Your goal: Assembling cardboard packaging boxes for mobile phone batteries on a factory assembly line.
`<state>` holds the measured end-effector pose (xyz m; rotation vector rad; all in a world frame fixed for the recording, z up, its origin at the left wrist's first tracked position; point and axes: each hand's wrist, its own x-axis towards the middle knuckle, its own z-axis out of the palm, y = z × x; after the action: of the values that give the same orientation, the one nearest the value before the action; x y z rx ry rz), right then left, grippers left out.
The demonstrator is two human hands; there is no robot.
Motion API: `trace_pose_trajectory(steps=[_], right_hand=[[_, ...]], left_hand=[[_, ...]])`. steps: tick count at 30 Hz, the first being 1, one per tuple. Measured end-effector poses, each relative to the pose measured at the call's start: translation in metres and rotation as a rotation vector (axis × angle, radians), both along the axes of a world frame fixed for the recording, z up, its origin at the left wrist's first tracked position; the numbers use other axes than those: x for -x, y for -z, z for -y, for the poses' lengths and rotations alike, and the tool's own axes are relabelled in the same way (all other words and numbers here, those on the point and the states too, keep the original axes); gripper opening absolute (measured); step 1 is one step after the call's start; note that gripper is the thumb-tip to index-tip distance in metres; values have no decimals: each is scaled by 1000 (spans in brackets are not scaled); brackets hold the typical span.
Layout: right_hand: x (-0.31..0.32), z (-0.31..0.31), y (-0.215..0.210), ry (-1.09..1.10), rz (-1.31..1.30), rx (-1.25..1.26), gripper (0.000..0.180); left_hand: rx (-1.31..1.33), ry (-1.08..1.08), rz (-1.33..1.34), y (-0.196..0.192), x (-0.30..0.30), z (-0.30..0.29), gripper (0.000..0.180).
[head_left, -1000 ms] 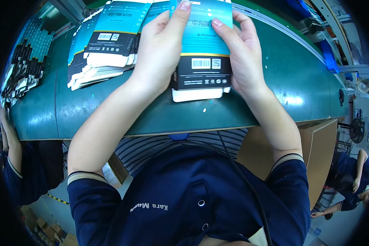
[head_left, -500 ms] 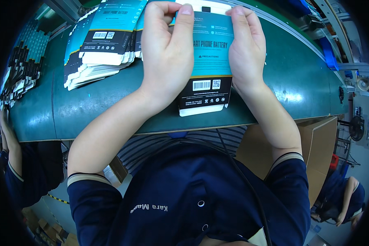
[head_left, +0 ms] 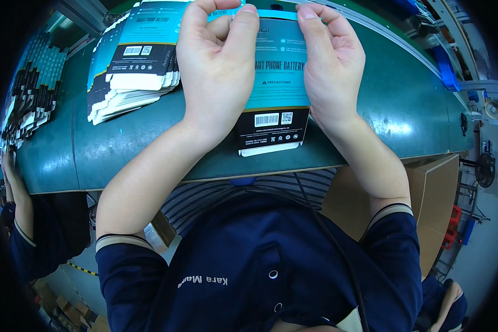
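A flat teal-and-black cardboard box [head_left: 276,91] stands between my two hands over the front part of the bench, its lower end toward me. My left hand [head_left: 218,77] grips the upper left corner, thumb on the near face and fingers curled behind. At the upper right corner, my right hand [head_left: 335,63] has its thumb at the top edge with the fingers bent behind it. A teal strip runs along the top edge between both thumbs. White card shows at the lower end. Beside my left hand lies a stack of matching flat cartons [head_left: 141,50].
More cartons [head_left: 36,83] are piled at the far left of the green bench [head_left: 133,144], near another person's hand [head_left: 11,166]. An open brown carton [head_left: 434,205] sits below the bench at the right. A blue bin [head_left: 445,72] stands at the right back.
The white flap at the top of the box has gone from sight, and a teal edge shows there now. My hands have shifted slightly, thumbs still at the top corners.
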<state>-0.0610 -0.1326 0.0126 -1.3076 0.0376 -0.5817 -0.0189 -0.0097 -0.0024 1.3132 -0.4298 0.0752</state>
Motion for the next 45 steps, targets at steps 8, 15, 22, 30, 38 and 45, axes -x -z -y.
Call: trace_pose_trajectory(steps=[8,15,22,30,38,45], right_hand=[[3,1,-5,11,26,31,19],[-6,9,10,-82,125,113,24],[-11,38,-2,-325,-69,309,49],[-18,188,-7,114,-546,924,64],[-32,129,1,73,-269,1287,32],[-33,100,17,-61,-371,1199,15]], left_hand=[[130,81,105,-3,6,7,6],[130,-13,12,-10,3,10,19],[145,-73,-90,-16,-30,-16,11],[-1221,-253,685,-17,-58,-38,60],[-1379,-166,731,-6,-30,-32,69],[-1360,-95,694,-12,-29,-32,68]])
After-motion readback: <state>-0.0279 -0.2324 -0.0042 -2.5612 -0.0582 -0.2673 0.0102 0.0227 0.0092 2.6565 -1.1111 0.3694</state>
